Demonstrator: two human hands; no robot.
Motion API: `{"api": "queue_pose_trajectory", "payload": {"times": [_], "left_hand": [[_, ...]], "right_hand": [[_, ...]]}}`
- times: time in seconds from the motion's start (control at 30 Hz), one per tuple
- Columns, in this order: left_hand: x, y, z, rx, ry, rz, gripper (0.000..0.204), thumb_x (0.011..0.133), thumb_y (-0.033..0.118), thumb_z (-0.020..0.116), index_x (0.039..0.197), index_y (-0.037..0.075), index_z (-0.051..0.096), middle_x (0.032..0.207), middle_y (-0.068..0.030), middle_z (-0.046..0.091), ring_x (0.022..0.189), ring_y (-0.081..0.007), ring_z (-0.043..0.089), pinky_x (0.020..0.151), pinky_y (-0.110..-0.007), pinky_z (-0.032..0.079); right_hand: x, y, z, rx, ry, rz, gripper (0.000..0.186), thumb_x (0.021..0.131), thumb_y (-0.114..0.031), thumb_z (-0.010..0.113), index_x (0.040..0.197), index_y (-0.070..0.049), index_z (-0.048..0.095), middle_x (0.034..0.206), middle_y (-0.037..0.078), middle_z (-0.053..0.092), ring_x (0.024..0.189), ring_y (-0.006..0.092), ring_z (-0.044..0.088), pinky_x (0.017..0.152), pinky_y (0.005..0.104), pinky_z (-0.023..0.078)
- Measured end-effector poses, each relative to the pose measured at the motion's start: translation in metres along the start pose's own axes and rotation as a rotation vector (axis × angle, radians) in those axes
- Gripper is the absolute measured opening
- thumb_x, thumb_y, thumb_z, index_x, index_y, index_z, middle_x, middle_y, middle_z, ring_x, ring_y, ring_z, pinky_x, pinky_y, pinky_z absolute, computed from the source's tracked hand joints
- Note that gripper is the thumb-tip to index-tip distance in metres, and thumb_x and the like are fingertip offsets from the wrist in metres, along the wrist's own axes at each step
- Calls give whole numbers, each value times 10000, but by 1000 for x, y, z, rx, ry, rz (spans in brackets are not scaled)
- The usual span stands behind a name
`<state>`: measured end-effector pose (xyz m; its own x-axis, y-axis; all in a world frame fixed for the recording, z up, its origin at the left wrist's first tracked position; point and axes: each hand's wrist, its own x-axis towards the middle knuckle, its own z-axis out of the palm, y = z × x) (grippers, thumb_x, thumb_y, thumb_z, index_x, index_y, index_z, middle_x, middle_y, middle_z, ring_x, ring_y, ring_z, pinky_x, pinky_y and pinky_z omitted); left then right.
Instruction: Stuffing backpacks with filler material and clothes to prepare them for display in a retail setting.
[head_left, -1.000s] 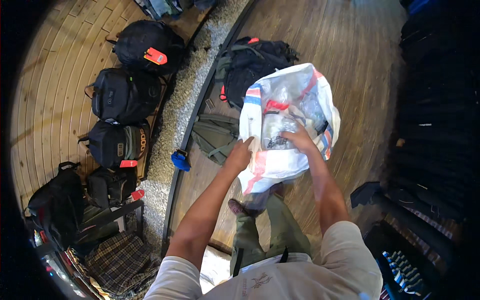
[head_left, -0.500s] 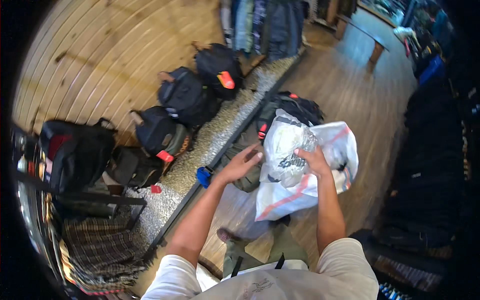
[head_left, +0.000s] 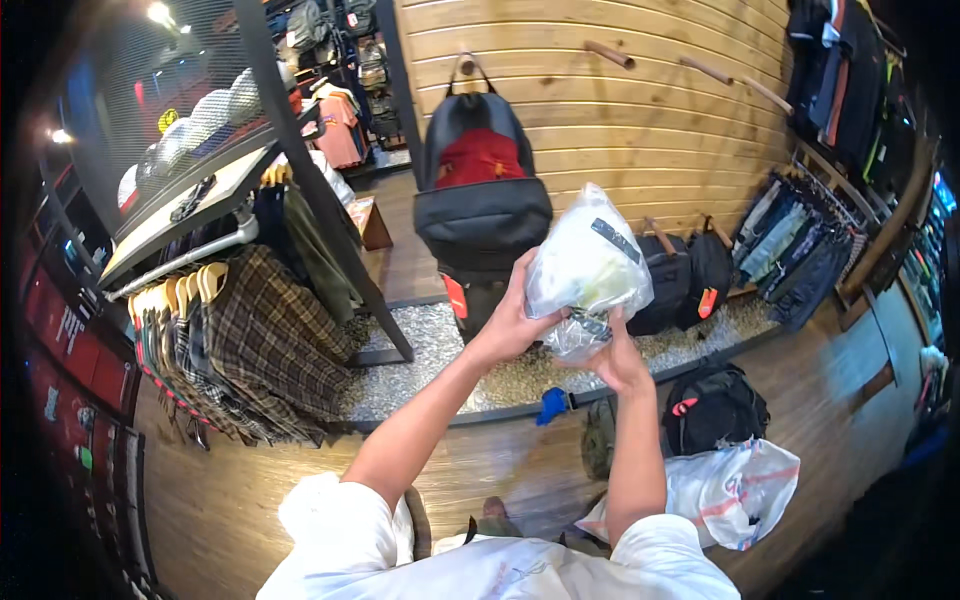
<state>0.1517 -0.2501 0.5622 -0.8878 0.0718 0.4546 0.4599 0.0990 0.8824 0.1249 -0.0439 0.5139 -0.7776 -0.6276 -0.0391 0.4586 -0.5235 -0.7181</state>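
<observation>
A bulky bundle in a clear plastic bag (head_left: pixel 588 262) is raised in front of me, with something pale and a dark strip showing through the plastic. My left hand (head_left: pixel 518 315) grips its lower left side, thumb across the front. From below, my right hand (head_left: pixel 617 358) holds the gathered underside. What lies inside the bag is not plain to see. Just behind the bundle, a black and red backpack (head_left: pixel 482 215) hangs on the wooden wall. Down by my right forearm, a white woven sack (head_left: pixel 745 490) with coloured stripes lies on the floor.
A black backpack (head_left: pixel 715 410) rests on the floor beyond the sack. On the gravel ledge (head_left: pixel 420 385) sits a blue item (head_left: pixel 552 404) at its edge. Plaid shirts (head_left: pixel 275 335) hang from a rack at left, and dark backpacks (head_left: pixel 665 285) line the wall at right.
I have turned left toward the wall. The plastic-wrapped bundle has come up from over the sack, and my left hand, free before, now grips it along with my right.
</observation>
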Motion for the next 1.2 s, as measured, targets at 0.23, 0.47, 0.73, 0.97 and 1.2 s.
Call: {"api": "queue_pose_trajectory", "payload": {"times": [0.23, 0.47, 0.73, 0.97, 1.2], "left_hand": [[10, 53, -107, 349, 75, 216, 838, 879, 296, 763, 1530, 48, 297, 1443, -164, 460, 1327, -271, 465, 1139, -406, 351], [56, 37, -190, 862, 299, 160, 478, 937, 278, 679, 1313, 3, 569, 1208, -219, 638, 1124, -335, 623, 993, -399, 463], [75, 38, -206, 703, 107, 100, 282, 963, 214, 646, 1082, -42, 650, 956, -191, 698, 905, -278, 663, 844, -368, 501], [110, 47, -194, 674, 131, 102, 298, 991, 244, 601, 1118, -23, 636, 954, -204, 693, 896, -298, 664, 845, -377, 496], [97, 53, -212, 768, 165, -49, 281, 1001, 243, 603, 1111, -14, 639, 927, -117, 662, 890, -175, 605, 824, -323, 477]], "right_hand": [[73, -31, 80, -130, 41, -418, 374, 1019, -169, 589, 1368, -60, 511, 1284, 70, 606, 1157, 198, 610, 956, 384, 549], [177, -101, 132, -96, -279, -695, 526, 974, -257, 682, 1417, -70, 470, 1340, 55, 593, 1212, 240, 590, 1045, 430, 488], [305, -103, 65, -1721, -521, -317, 599, 778, -273, 814, 1317, -92, 624, 1230, 111, 691, 1113, 223, 631, 996, 378, 478], [417, -95, 50, -1821, -607, 217, 628, 862, -431, 714, 1390, -117, 584, 1397, 138, 604, 1273, 248, 566, 1062, 385, 439], [475, -43, 4, -1743, -654, 2, 629, 886, -457, 671, 1411, -129, 561, 1427, 144, 576, 1308, 256, 538, 1080, 387, 425]]}}
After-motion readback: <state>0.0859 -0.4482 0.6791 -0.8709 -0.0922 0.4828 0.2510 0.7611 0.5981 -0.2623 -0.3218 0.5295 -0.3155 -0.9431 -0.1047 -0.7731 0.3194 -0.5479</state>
